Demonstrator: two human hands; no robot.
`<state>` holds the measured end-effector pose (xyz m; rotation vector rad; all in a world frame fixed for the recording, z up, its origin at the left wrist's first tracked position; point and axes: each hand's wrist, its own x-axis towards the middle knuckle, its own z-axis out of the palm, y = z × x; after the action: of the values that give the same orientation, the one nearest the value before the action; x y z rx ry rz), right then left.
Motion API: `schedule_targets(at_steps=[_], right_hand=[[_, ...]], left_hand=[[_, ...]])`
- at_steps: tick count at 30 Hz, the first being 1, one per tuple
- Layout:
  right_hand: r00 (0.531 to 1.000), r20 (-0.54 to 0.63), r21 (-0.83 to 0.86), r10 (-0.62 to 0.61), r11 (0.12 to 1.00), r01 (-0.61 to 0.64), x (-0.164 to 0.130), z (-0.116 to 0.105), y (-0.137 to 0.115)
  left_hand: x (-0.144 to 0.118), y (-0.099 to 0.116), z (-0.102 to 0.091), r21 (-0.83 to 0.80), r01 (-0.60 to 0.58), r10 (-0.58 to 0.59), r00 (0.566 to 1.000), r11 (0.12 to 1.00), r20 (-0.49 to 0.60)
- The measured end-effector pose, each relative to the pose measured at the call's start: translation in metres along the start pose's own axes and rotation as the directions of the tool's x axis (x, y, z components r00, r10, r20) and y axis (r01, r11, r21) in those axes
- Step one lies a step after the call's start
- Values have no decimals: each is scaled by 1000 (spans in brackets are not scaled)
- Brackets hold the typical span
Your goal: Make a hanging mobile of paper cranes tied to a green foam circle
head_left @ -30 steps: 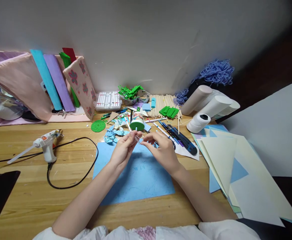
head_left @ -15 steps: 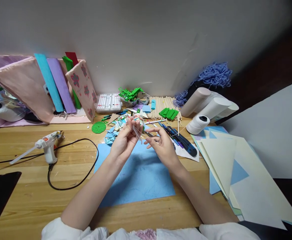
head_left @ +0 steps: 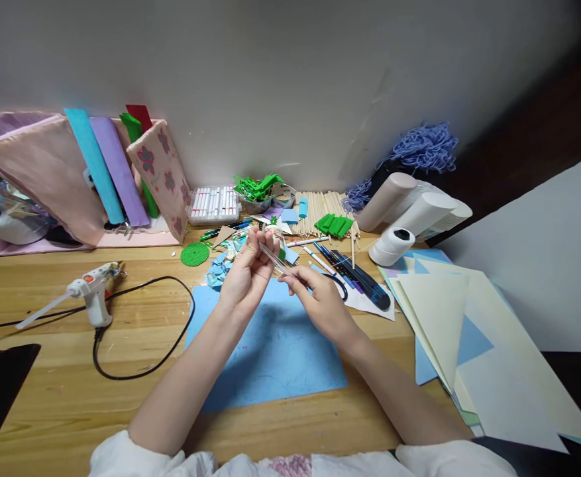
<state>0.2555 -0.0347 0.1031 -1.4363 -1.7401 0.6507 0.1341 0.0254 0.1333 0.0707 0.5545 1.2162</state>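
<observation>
Two hands: we are pinching one clear glue stick [head_left: 273, 260] between left hand [head_left: 247, 277] and right hand [head_left: 320, 301], above the blue sheet [head_left: 275, 351].
Progress: glue gun [head_left: 90, 291] is lying untouched, apparently still awaiting loading.

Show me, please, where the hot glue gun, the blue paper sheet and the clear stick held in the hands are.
hot glue gun [head_left: 90, 296]: head view, on its white body.
blue paper sheet [head_left: 275, 351]: head view, bare middle.
clear stick [head_left: 273, 259]: head view, mid-length between both hands.
</observation>
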Motion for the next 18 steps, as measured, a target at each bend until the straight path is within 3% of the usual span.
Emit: schedule_targets(at_steps=[11,15,17,18], right_hand=[[985,-22,-159,-172,973,167,1,-22,-4],[980,29,-230,-198,953,199,2,-32,-4],[977,67,-285,-202,935,213,3,-36,-3],[976,89,-318,-201,923,219,3,-37,-3]], left_hand=[[3,7,-12,8,-38,38,998,999,-44],[7,9,-33,287,73,-50,995,955,-89],[7,11,-44,524,89,-56,995,847,-79],[6,12,-48,641,34,-7,999,767,-44]])
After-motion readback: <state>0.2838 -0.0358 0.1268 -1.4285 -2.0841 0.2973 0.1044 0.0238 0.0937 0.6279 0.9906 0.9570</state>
